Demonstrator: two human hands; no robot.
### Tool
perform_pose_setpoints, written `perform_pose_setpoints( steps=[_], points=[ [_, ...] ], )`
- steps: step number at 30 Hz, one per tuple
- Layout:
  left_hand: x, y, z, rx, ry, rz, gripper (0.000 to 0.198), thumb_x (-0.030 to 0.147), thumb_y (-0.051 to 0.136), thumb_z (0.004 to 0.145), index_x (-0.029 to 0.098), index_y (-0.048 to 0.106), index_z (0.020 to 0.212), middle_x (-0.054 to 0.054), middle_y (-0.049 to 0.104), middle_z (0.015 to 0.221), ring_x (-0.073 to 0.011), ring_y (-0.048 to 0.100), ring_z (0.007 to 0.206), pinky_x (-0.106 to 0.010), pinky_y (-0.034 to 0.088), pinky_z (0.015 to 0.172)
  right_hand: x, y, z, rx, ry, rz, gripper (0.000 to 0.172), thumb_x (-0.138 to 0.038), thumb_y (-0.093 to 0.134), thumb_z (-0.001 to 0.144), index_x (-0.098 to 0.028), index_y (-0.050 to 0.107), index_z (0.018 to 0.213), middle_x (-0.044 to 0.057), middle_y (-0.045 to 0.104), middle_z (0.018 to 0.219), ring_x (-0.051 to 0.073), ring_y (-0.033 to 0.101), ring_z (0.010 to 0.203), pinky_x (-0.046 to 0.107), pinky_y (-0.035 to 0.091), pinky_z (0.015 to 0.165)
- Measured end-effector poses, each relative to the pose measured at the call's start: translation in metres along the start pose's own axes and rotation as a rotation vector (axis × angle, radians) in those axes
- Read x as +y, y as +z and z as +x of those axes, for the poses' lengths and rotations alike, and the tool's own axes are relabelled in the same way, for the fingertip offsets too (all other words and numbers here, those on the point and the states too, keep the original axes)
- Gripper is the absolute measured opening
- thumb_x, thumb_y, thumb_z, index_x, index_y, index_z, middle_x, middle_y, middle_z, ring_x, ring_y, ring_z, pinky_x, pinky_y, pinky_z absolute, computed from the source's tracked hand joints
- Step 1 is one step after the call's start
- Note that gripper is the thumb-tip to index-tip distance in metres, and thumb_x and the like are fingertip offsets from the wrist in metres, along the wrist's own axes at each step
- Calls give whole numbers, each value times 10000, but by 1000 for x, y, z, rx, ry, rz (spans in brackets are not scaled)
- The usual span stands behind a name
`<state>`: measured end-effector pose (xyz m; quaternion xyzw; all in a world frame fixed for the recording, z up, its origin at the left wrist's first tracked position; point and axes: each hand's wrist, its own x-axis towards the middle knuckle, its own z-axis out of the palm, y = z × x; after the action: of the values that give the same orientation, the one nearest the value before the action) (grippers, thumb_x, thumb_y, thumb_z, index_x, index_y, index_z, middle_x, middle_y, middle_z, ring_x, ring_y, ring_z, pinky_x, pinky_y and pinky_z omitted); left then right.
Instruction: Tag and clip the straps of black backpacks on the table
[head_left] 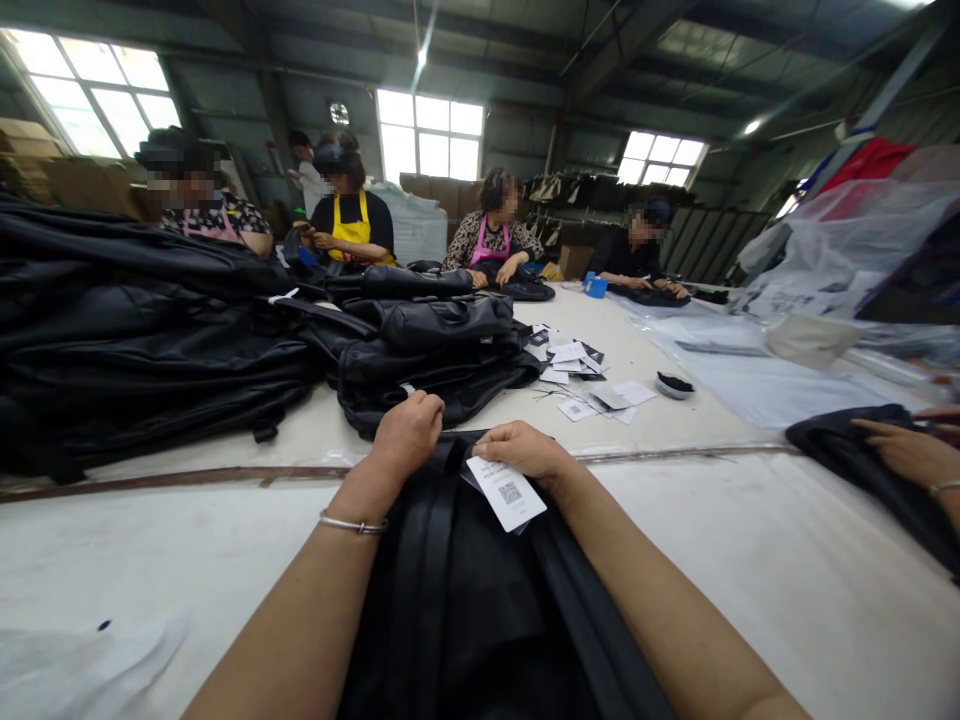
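Note:
A black leather-like backpack (480,610) lies in front of me, its top edge towards the far side of the table and straps running along it. My left hand (409,430) is closed at the top of the backpack, fingers curled in a pinch; what is between them is hidden. Beside it, my right hand (525,450) pinches the upper end of a white hang tag (510,495) with a QR code. A darker tag shows partly beneath the white one. Both hands are close together over the bag's top edge.
Black bags are piled at the left (150,340) and ahead (442,330). Loose tags (574,360) and a small round dish (675,386) lie ahead right. A co-worker's hand (911,455) rests on a black bag at far right. Several people work across the table.

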<state>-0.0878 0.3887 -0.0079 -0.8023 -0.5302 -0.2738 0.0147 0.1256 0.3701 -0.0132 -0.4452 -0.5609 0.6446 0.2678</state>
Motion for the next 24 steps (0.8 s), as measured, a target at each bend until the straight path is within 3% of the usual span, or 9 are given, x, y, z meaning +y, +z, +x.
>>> perform_pose_setpoints(
  steps=[4,8,10,14,20,24],
  points=[
    [4,5,3,105,-212,-394,105,211,492,822,187,581,873,-72,671,873,-193,635,811,-303,478,750,0,-2,0,-38,2,81,302,-373,756,684,-105,678,798,-6,627,577,78,516,458,188,371,440],
    [10,5,7,-8,-528,-904,98,200,510,757,183,536,850,-36,674,714,-187,668,697,-291,515,644,-1,-4,-1,-74,-22,122,366,-399,788,649,-96,679,824,3,647,612,81,535,471,192,380,449],
    [10,2,8,-65,-604,-935,199,159,523,701,175,548,898,-13,655,637,-178,655,629,-284,511,613,-1,-5,-2,-90,-31,135,403,-385,810,618,-90,680,859,15,664,640,91,557,486,206,408,473],
    [11,-6,9,-86,-603,-851,406,114,534,641,156,596,1040,6,628,576,-158,622,572,-260,488,594,-3,-4,-3,-39,-60,187,513,-306,850,546,-112,635,970,28,693,726,135,625,562,259,493,559],
    [20,-20,7,-107,-642,-1406,655,143,593,672,154,479,1317,71,529,554,-105,579,574,-263,521,675,-10,-1,-4,-25,-111,352,663,-201,831,559,-144,518,1142,15,685,760,131,628,563,254,507,551],
    [20,-23,6,-107,-524,-1431,826,264,699,706,231,341,1449,12,666,778,-72,541,551,-256,512,646,-13,-3,-4,-4,-98,470,605,-155,759,639,-128,506,1187,11,662,715,98,590,518,194,460,495]
  ],
)
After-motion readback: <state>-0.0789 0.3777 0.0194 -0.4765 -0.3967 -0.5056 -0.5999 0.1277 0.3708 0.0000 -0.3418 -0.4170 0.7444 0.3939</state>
